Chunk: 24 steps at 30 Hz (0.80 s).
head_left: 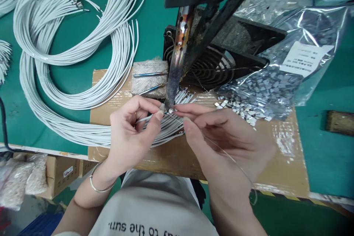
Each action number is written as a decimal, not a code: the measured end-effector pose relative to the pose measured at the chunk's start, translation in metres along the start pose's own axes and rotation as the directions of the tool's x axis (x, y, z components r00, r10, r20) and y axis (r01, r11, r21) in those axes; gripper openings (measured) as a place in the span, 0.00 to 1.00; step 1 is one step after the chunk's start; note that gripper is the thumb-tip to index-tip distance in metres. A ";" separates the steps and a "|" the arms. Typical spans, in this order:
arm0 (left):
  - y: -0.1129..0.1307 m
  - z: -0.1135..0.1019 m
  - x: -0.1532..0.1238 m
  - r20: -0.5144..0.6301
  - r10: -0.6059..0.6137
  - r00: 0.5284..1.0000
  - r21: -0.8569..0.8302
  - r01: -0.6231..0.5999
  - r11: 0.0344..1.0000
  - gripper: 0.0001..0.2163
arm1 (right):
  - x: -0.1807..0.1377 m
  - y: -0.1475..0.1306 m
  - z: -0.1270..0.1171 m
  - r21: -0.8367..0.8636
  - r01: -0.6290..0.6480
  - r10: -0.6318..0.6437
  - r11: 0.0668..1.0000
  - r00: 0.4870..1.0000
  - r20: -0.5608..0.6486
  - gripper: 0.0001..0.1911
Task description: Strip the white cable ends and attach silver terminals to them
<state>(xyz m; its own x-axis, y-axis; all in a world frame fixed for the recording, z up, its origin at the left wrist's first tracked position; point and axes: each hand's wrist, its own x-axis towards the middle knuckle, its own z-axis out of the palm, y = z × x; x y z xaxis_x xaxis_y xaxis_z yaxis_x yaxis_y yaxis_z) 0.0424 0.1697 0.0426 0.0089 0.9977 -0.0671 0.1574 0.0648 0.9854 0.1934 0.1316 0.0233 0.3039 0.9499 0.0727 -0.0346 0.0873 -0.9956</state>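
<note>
My left hand is closed in a pinch on a white cable, close to the cable's end. That end lies right under the tip of a soldering iron, which points downward in front of me. A small metal piece shows at the tip; its exact shape is too small to make out. My right hand is closed around a thin solder wire, which runs from the iron tip across the palm. Below both hands, a bundle of white cables lies with its ends fanned out.
A cardboard sheet covers the green table. Loose metal clips lie beside a plastic bag of clips on the right. Behind the iron stands a black fan. A wrapped block sits left, near coiled white cables.
</note>
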 end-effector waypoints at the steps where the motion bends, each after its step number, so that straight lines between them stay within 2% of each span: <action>1: 0.000 0.000 0.000 0.001 0.000 1.000 0.000 0.000 1.000 0.07 | 0.000 0.000 0.000 0.000 -0.001 0.001 1.000 1.000 0.001 0.12; 24: 0.000 -0.002 -0.001 0.002 0.010 1.000 0.018 -0.010 1.000 0.07 | 0.001 0.000 0.001 0.008 0.006 -0.006 1.000 1.000 -0.001 0.12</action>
<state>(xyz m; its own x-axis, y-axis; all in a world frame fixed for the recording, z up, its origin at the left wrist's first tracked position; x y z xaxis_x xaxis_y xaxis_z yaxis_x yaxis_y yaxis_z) 0.0405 0.1692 0.0431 0.0123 0.9983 -0.0572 0.1752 0.0542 0.9830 0.1929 0.1327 0.0229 0.3052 0.9490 0.0785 -0.0401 0.0952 -0.9947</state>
